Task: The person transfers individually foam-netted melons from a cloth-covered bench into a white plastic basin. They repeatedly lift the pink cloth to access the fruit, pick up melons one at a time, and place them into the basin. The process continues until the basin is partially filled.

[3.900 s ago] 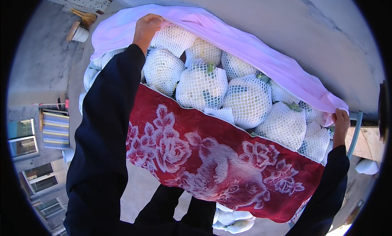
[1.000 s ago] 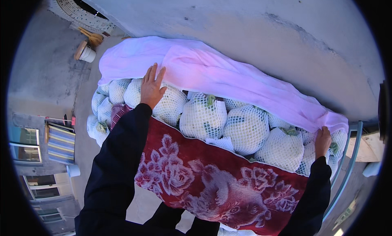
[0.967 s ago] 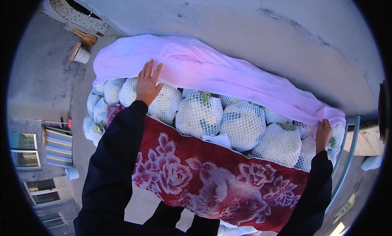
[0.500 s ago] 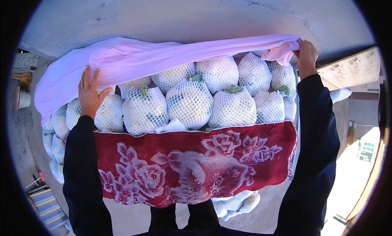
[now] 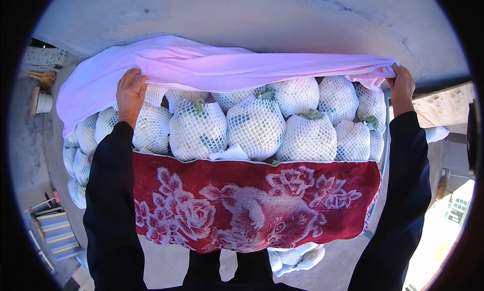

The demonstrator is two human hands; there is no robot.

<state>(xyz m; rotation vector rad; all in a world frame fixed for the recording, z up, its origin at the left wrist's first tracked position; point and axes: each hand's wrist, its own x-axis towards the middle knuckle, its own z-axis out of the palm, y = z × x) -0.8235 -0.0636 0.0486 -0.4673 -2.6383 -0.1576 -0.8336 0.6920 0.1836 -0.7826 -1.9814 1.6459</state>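
Cloth of pale pink, soft fabric (image 5: 212,72) lies in a long rumpled band beyond the dark red cloth with white roses and an animal figure (image 5: 252,205), partly covering the round produce in white foam netting (image 5: 255,127). Beyond the red cloth's left end, we pinch the pink band's near edge with our left hand (image 5: 131,97), fingers bent against the fabric. Our right hand (image 5: 403,89), beyond the red cloth's right end, pinches the gathered corner of the pink cloth. Between the red cloth and the pink one, we see rows of netted pieces, some with green leaves on top. Our black sleeves (image 5: 403,190) run up at either end of the red cloth, the left one overlapping it. Past its near edge show our dark-clad legs (image 5: 204,267) and a smaller netted cluster (image 5: 296,257). Well left of the red cloth stands a blue-and-yellow striped panel (image 5: 59,234).
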